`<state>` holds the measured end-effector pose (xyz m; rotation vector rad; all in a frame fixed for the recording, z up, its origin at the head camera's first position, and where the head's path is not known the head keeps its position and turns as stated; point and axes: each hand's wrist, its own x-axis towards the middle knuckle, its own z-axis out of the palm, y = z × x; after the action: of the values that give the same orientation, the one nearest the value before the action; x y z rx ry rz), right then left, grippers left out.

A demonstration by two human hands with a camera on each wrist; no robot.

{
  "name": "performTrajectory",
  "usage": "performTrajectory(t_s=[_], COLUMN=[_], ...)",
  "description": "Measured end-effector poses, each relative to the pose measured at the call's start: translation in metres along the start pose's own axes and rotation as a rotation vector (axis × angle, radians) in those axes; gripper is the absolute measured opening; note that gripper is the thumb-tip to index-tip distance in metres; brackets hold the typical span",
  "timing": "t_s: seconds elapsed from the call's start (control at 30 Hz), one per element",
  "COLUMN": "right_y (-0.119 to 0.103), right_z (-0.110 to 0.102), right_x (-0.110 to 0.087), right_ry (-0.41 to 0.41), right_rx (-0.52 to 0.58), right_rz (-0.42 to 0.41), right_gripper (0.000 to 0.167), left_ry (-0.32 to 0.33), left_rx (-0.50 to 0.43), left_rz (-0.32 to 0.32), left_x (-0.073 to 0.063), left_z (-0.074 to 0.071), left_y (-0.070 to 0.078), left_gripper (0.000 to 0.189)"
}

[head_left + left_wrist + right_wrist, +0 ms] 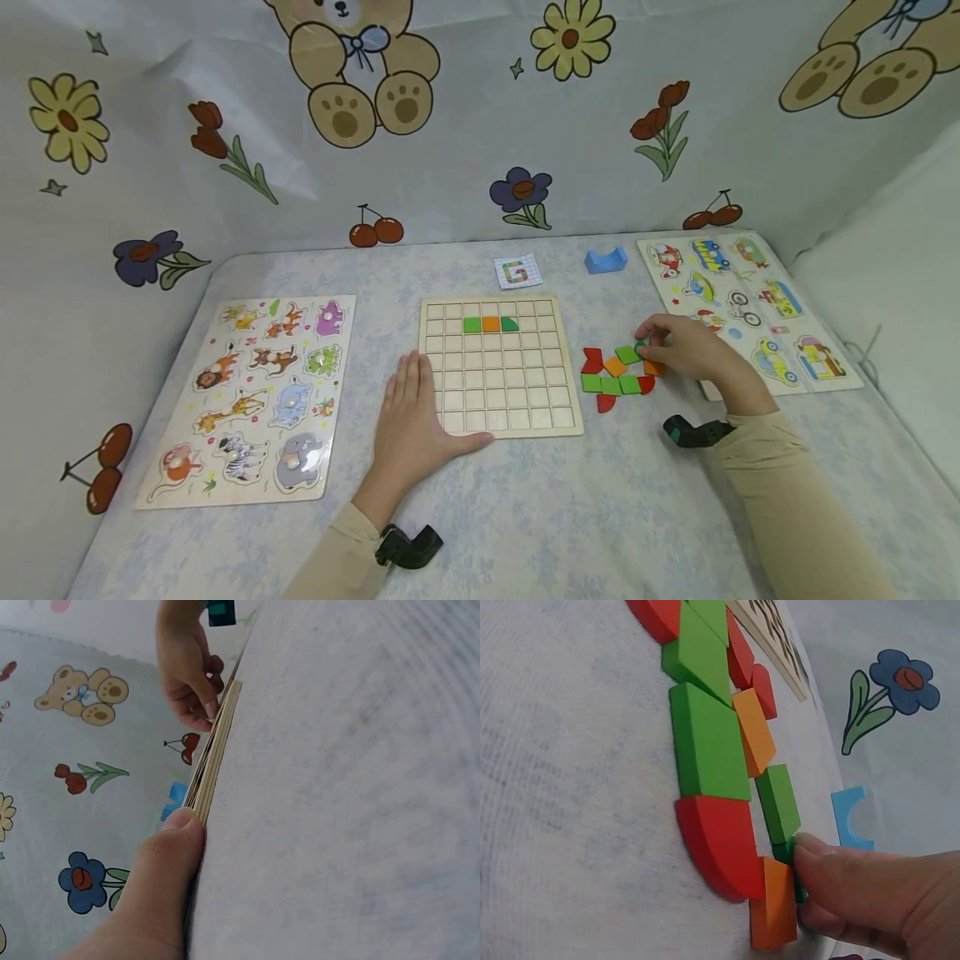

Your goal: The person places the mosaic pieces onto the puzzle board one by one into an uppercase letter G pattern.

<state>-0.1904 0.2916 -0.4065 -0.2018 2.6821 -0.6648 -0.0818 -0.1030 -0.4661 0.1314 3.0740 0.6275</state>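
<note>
A square wooden grid board (495, 396) lies on the table, with a green square (472, 325), an orange square (491, 324) and a dark green quarter-round (509, 324) side by side in its upper part. My left hand (412, 425) lies flat with straight fingers along the board's left side, and its thumb (176, 832) touches the near edge. To the right of the board, my right hand (686, 350) pinches a dark green block (782, 851) between thumb and fingers, which partly hide it. An orange block (773, 907) and a light green block (778, 802) lie right beside it.
Several red, green and orange blocks (611, 386) lie right of the board. A pattern card (517, 272) and a blue holder (606, 261) are behind. An animal puzzle (255, 375) is at left, a vehicle puzzle (750, 312) at right, partly behind my right hand.
</note>
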Motion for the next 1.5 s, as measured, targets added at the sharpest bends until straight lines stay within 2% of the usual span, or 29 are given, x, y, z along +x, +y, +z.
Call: performTrajectory(t_s=[0.4, 0.63, 0.83, 1.13, 1.33, 1.5], right_y=[-0.002, -0.004, -0.002, -0.004, -0.018, -0.044], right_z=[0.003, 0.003, 0.005, 0.008, 0.012, 0.025], right_x=[0.005, 0.004, 0.006, 0.007, 0.02, 0.037], right_ry=[0.052, 0.048, 0.077, 0.147, 0.189, 0.186], right_rx=[-0.022, -0.022, 0.026, 0.132, 0.172, 0.212], right_rz=[0.024, -0.005, -0.012, -0.026, -0.064, -0.153], right_gripper=[0.028, 0.028, 0.021, 0.021, 0.024, 0.021], left_ry=[0.0, 0.004, 0.002, -0.01, 0.003, 0.01], left_rx=[0.006, 0.008, 0.004, -0.003, -0.01, -0.004], left_rz=[-0.002, -0.008, -0.012, -0.014, -0.011, -0.009], left_x=[0.001, 0.001, 0.001, 0.001, 0.001, 0.001], left_z=[0.003, 0.003, 0.002, 0.003, 0.002, 0.003], left_y=[-0.002, -0.003, -0.003, -0.001, -0.001, -0.002], left_gripper=[0.151, 0.151, 0.151, 0.152, 0.151, 0.15])
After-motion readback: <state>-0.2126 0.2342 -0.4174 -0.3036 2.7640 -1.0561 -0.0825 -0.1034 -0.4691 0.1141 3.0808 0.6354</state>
